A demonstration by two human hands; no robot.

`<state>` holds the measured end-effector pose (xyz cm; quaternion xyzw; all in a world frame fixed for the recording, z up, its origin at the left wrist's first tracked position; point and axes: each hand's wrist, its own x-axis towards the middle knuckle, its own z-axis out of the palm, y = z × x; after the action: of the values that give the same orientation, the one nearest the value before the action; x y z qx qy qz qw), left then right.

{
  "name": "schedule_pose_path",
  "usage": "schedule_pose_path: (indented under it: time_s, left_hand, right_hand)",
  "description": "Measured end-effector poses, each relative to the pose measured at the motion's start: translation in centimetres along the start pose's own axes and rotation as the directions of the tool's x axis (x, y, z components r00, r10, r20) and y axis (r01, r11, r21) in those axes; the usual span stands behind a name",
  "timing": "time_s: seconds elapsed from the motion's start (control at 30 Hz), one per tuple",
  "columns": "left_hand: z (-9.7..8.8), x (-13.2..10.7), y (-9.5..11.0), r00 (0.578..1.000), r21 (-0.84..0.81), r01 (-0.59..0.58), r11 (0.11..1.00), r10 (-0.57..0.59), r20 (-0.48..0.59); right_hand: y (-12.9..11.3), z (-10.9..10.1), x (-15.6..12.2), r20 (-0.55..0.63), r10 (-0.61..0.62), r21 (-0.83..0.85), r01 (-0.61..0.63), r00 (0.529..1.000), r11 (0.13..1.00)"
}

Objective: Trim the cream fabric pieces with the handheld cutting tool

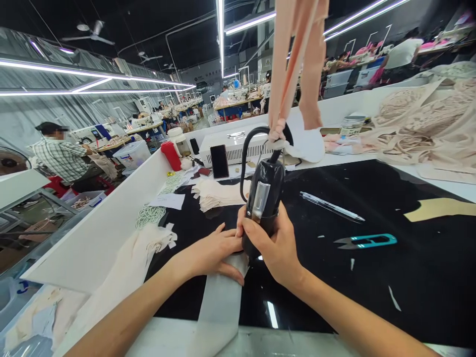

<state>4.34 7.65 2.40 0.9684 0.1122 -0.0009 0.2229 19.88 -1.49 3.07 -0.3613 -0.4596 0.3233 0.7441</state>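
My right hand (273, 248) is wrapped round a black corded hand tool (266, 193), which looks like an electric fabric cutter. It stands nearly upright over the dark tabletop, its lower end partly hidden by my hands. Pinkish cloth strips (280, 64) are tied to its top. My left hand (215, 250) lies with fingers spread on a pale, thin fabric strip (221, 302), thumb apart, its fingertips close against the tool's base. The strip runs from under the tool towards the table's front edge.
Right of the tool lie a clear pen (332, 207) and blue thread snips (366, 241). Behind are stacked cream pieces (217, 193), a phone (219, 161) and a white vented box (238, 144). Cream fabric (141, 253) lies left, heaped beige fabric (427, 119) right. A person (63, 153) works farther off.
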Motion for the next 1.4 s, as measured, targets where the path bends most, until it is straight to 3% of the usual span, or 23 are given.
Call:
schedule_pose_path:
  time_s: [0.2, 0.4, 0.53, 0.97, 1.13, 1.27, 1.4]
  left_hand:
    - [-0.2, 0.0, 0.2, 1.0, -0.024, 0.011, 1.0, -0.011, 0.028]
    - [-0.1, 0.0, 0.4, 1.0, -0.034, -0.008, 0.999, 0.007, -0.014]
    - [-0.1, 0.1, 0.2, 0.999, -0.065, 0.012, 0.998, -0.009, 0.034]
    - [0.3, 0.2, -0.5, 1.0, 0.01, 0.0, 1.0, 0.0, 0.019]
    - [0.9, -1.2, 0.1, 0.991, 0.131, -0.043, 0.99, 0.059, -0.12]
    - [2.8, -3.8, 2.8, 0.922, 0.2, 0.187, 0.962, -0.101, -0.374]
    - [5.0, -5.5, 5.3, 0.927, 0.211, 0.233, 0.949, -0.151, -0.342]
  right_hand:
    - [-0.1, 0.3, -0.7, -0.012, 0.018, 0.0, -0.018, 1.0, 1.0]
    - [0.1, 0.5, -1.0, -0.009, 0.029, -0.01, -0.029, 1.0, 1.0]
    - [-0.1, 0.7, -1.1, -0.008, 0.022, -0.028, -0.022, 1.0, 0.999]
    - [0.2, 0.0, -0.5, -0.048, 0.013, -0.044, -0.015, 0.999, 0.999]
    - [-0.1, 0.2, -0.5, -0.052, -0.007, -0.037, 0.005, 0.999, 0.999]
    - [-1.0, 0.2, -0.5, -0.038, -0.035, -0.008, 0.034, 0.999, 0.999]
    - [-2.4, -0.3, -0.1, 0.014, -0.036, 0.014, 0.036, 0.999, 0.999]
